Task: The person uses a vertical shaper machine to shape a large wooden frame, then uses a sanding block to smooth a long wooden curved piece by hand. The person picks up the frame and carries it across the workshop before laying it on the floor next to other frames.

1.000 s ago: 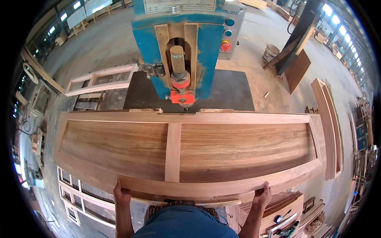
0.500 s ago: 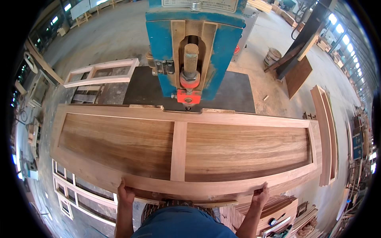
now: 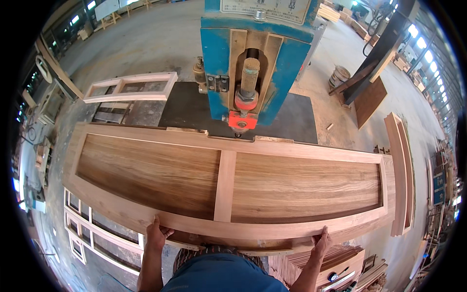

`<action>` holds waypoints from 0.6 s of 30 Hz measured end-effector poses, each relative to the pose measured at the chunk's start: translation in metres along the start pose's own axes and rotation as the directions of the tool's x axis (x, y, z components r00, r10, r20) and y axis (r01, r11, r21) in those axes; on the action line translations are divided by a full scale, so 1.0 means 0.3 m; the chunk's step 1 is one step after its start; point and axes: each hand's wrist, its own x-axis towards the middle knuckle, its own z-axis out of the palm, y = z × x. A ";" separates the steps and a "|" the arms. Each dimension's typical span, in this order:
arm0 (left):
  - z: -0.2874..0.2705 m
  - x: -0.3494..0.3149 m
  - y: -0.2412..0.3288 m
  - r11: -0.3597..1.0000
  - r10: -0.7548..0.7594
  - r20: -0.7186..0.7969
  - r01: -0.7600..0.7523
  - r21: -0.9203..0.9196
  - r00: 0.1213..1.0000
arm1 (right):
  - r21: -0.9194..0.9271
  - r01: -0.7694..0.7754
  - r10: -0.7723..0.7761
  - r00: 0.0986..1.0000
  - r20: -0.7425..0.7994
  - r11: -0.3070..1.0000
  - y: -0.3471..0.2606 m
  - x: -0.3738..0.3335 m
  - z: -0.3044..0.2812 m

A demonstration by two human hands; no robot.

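A long wooden panel door (image 3: 226, 185), with two dark-grained panels set in a paler frame, lies across in front of me. My left hand (image 3: 156, 234) grips its near edge left of the middle, thumb on top and fingers curled beneath. Farther right, my right hand (image 3: 321, 240) holds the same edge in a like way; its fingers are partly hidden under the wood. At the far edge stands a blue machine (image 3: 219, 53) with a red clamp-like head (image 3: 242, 120). The tip of its spindle (image 3: 238, 135) sits by a gap between two thin wooden strips.
A dark machine table (image 3: 296, 119) extends beyond the door. Pale wooden frames lie at the far left (image 3: 131, 100) and near left (image 3: 97, 238). Long mouldings (image 3: 400, 175) stand at the right, with stacked boards (image 3: 335, 258) near my right arm. A post (image 3: 360, 68) and bucket (image 3: 339, 76) stand behind.
The view has shifted, so the machine appears farther right. The door stays about the same against the spindle. My left hand's curled fingers show more beneath the edge.
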 end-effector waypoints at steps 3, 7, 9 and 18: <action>-0.002 -0.001 0.010 0.986 -0.026 -0.080 0.039 0.162 0.996 | -0.224 0.034 -0.040 0.999 -0.020 0.974 -0.019 0.007 -0.006; -0.011 0.022 0.048 0.915 -0.071 -0.139 0.120 0.386 0.988 | -0.269 0.077 -0.081 0.997 -0.001 0.960 0.004 0.034 -0.016; -0.006 0.024 0.065 0.886 -0.094 -0.173 0.162 0.434 0.980 | -0.296 0.075 -0.080 0.997 -0.002 0.952 0.012 0.049 -0.023; 0.013 0.025 0.259 0.529 0.240 0.185 -0.288 0.798 0.953 | -0.771 0.406 -0.530 0.841 0.106 0.490 -0.212 -0.020 0.139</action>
